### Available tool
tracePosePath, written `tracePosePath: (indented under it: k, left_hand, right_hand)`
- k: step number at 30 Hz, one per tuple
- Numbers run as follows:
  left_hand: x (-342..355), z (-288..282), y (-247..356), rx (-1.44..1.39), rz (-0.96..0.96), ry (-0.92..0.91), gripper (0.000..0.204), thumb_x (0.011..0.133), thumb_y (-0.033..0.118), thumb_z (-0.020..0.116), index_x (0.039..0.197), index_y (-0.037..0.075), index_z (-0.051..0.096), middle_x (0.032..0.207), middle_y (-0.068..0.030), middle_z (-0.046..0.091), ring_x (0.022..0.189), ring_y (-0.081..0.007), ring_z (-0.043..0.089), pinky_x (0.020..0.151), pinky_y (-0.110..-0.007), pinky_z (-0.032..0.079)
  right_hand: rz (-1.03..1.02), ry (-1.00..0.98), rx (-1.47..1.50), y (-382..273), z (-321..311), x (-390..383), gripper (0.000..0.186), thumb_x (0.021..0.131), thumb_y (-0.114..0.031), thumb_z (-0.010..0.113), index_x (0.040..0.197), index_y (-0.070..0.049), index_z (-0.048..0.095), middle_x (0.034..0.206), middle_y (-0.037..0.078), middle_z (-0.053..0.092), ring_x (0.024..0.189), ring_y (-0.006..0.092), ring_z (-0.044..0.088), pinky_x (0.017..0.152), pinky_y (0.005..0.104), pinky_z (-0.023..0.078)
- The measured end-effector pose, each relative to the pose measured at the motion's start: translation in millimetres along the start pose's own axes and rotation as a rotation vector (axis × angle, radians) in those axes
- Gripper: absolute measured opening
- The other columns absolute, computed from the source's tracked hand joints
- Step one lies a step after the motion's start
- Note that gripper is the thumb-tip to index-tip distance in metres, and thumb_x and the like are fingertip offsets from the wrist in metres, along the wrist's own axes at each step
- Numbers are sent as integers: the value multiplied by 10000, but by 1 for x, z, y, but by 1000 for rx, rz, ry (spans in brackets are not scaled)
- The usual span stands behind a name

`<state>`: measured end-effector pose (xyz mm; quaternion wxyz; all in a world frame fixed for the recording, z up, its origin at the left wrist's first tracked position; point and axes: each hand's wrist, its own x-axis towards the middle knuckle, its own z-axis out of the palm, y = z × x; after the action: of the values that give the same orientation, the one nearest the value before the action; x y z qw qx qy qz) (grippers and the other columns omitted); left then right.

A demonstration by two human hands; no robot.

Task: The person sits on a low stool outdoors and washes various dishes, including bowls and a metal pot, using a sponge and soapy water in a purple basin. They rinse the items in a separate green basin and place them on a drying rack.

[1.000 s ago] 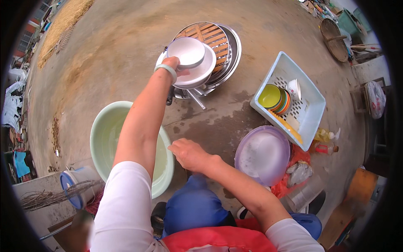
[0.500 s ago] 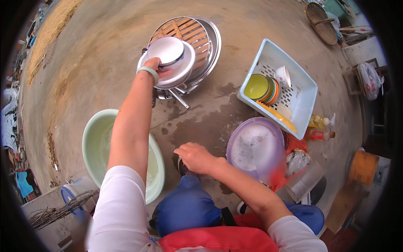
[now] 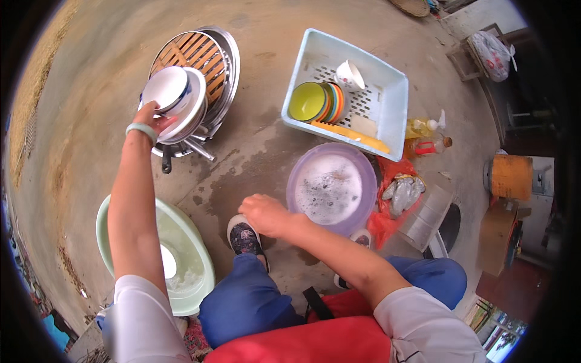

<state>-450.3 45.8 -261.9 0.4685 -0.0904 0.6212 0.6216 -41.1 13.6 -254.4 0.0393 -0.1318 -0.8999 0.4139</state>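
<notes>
My left hand [image 3: 156,116], with a pale bangle at the wrist, grips the near rim of a white bowl [image 3: 167,86] with a blue-marked side. That bowl rests tilted on a larger white bowl [image 3: 196,100], in a pile of dishes and metalware. My right hand [image 3: 264,215] hangs above my dark patterned shoe, loosely closed, with nothing visible in it. Under my left forearm stands a light green basin [image 3: 203,269] of water, where a white round dish [image 3: 169,262] shows beside my arm. A purple basin [image 3: 295,181] of suds lies right of my right hand.
A pale blue plastic crate [image 3: 396,100] holds a stack of coloured bowls [image 3: 308,101], a white cup [image 3: 350,76] and a yellow strip. A slatted steamer rack [image 3: 203,57] leans on the pile. Bottles [image 3: 423,127], a red bag [image 3: 378,221] and a clear container [image 3: 426,218] lie to the right.
The view has turned, so the dish pile and crate sit further left. My left hand stays at the white bowl. The white dish in the green basin now shows from behind my arm.
</notes>
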Motion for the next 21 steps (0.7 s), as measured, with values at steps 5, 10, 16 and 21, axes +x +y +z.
tracePosePath:
  k: [5,10,16,21]
  left_hand:
    - [-60,1,19,132,28,30,588,825,122,544,1288,-91,250,1386,-355,270,1051,-499,544,890,-482,548]
    - [-149,6,-7,371,468,93,652,879,125,520,1446,-10,227,1400,-211,350,1046,-317,601,778,-363,566]
    - [-206,20,-68,321,411,-116,481,893,109,517,1356,18,421,1345,-126,461,1068,-238,599,790,-329,548]
    - [-209,65,-110,288,263,-204,397,916,129,493,1303,41,482,1249,-121,556,1044,-234,619,821,-332,530]
  right_hand:
    - [124,105,-178,26,-32,-33,153,809,-203,660,858,-62,629,944,108,588,976,293,553,850,412,436]
    - [288,619,3,60,-89,-51,162,833,-171,642,930,-42,627,971,142,620,904,309,604,799,403,487]
    - [681,961,365,161,-175,-43,438,864,-240,639,1233,-39,518,1173,207,582,1053,259,593,897,364,467]
    - [850,787,464,205,-200,-3,831,803,-409,696,1431,-31,305,1359,275,415,1184,284,510,956,362,434]
